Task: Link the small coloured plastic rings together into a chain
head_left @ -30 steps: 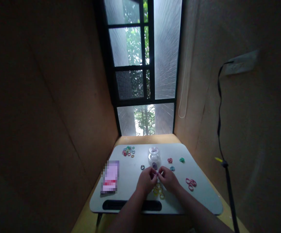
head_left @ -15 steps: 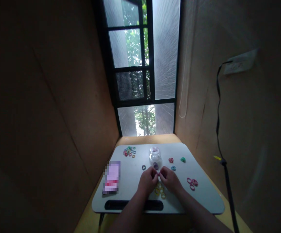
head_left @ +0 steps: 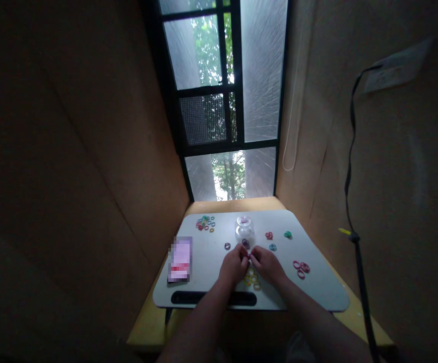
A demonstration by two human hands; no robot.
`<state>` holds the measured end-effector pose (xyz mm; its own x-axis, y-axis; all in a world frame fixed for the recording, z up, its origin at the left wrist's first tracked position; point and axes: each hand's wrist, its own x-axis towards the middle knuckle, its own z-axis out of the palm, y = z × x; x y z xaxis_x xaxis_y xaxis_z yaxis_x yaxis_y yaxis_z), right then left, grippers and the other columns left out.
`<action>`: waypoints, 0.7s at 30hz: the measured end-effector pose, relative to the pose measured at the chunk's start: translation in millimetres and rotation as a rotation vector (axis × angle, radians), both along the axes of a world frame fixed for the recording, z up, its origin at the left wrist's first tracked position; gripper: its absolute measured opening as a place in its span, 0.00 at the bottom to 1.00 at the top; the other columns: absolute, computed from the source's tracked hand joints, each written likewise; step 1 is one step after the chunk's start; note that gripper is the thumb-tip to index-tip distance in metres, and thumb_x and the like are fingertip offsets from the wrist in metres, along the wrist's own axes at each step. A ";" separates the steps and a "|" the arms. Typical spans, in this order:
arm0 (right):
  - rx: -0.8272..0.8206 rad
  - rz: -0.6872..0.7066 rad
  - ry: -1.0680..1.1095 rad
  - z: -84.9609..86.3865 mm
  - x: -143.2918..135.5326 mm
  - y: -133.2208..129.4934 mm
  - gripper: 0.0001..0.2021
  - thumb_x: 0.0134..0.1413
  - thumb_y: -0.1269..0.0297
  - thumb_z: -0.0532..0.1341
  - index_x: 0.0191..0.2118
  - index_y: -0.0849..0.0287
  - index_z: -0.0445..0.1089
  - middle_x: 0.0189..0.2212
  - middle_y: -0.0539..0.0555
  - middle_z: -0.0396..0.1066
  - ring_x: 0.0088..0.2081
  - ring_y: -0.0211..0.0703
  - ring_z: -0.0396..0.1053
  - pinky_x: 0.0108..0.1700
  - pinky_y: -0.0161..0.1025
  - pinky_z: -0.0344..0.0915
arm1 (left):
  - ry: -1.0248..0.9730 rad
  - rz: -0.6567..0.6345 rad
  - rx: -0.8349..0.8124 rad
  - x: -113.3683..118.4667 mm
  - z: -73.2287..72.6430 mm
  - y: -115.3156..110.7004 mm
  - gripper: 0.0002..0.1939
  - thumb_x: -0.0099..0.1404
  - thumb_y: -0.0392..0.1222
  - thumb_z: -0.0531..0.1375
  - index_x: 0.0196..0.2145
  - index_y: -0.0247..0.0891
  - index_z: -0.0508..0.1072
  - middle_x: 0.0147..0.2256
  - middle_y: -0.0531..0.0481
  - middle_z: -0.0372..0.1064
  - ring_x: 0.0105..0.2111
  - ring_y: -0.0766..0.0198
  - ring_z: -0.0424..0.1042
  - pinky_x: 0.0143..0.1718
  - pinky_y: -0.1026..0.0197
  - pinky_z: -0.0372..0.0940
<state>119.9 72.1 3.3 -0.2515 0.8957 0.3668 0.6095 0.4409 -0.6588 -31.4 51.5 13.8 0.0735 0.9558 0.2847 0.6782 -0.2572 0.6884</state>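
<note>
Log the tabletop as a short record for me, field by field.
Grip: left hand and right hand pinch a small pinkish thing, shape unclear
Near side: yellow rings
Beyond hands: purple rings, clear jar
Right side: red rings, green rings, blue rings, pink rings
Far left corner: pile of mixed rings
Surface: white table

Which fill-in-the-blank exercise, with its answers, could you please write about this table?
The mixed-colour rings lie near the far ____ corner of the table.
The colour of the rings between the forearms is ____.
The clear jar stands ____ the right hand and the window.

left; yellow; between
</note>
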 end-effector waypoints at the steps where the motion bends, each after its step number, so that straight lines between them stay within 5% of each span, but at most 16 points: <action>1: -0.003 -0.004 -0.004 -0.2 0.1 0.1 0.07 0.54 0.64 0.55 0.28 0.57 0.65 0.25 0.49 0.69 0.28 0.40 0.65 0.32 0.34 0.56 | 0.008 0.001 0.000 0.1 0.2 0.0 0.05 0.60 0.34 0.56 0.35 0.40 0.67 0.30 0.54 0.70 0.29 0.66 0.67 0.31 0.66 0.57; 12: 0.005 -0.039 -0.016 -3.8 0.3 0.8 0.08 0.55 0.62 0.55 0.27 0.57 0.64 0.23 0.49 0.68 0.27 0.39 0.64 0.30 0.34 0.55 | -0.037 -0.077 0.036 -2.4 0.0 2.2 0.09 0.61 0.33 0.53 0.35 0.39 0.72 0.33 0.52 0.74 0.33 0.65 0.70 0.35 0.65 0.60; 21: 0.046 -0.029 -0.074 -3.8 3.1 0.4 0.11 0.56 0.59 0.54 0.25 0.56 0.64 0.23 0.49 0.68 0.26 0.40 0.64 0.30 0.35 0.55 | 0.022 -0.017 0.021 0.4 0.2 -0.5 0.09 0.62 0.38 0.55 0.36 0.39 0.74 0.31 0.51 0.74 0.30 0.64 0.70 0.33 0.64 0.61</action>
<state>123.0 72.4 -0.5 -0.2536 0.8855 0.3893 0.6684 0.4513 -0.5912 -31.0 50.9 14.0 0.0962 0.9482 0.3026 0.6888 -0.2829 0.6675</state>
